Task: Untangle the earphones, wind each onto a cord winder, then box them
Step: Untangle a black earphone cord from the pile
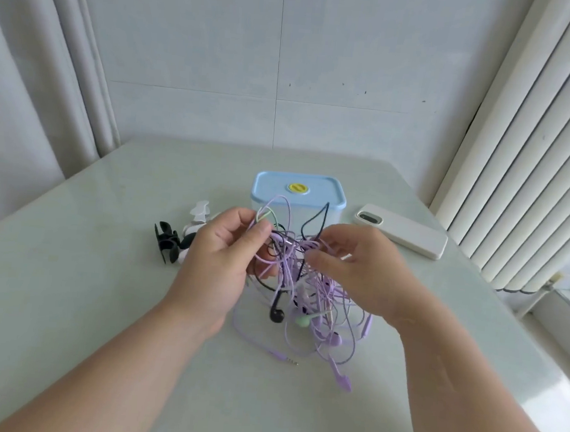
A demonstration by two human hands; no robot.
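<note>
Tangle of lilac, black and pale-green earphone cords [305,284] held above pale glossy table [68,302], lower loops and lilac jack plug [287,359] trailing onto it. Left hand [222,245] pinches upper loops between thumb and fingers. Right hand [357,268], fingers curled, pinches strands at the tangle's 3 o'clock.

From the tangle:
- 12 o'clock: blue-lidded translucent plastic box [299,189], lid on.
- 9 o'clock: black plastic cord winder [166,241].
- 10 o'clock: white plastic cord winder [200,210].
- 2 o'clock: slim white rectangular phone [403,234].

Risks, as judged: pulling the hands apart would likely cinch knots tighter. Dangling black earbud [276,314] may snag in a loop and strain its joint.
</note>
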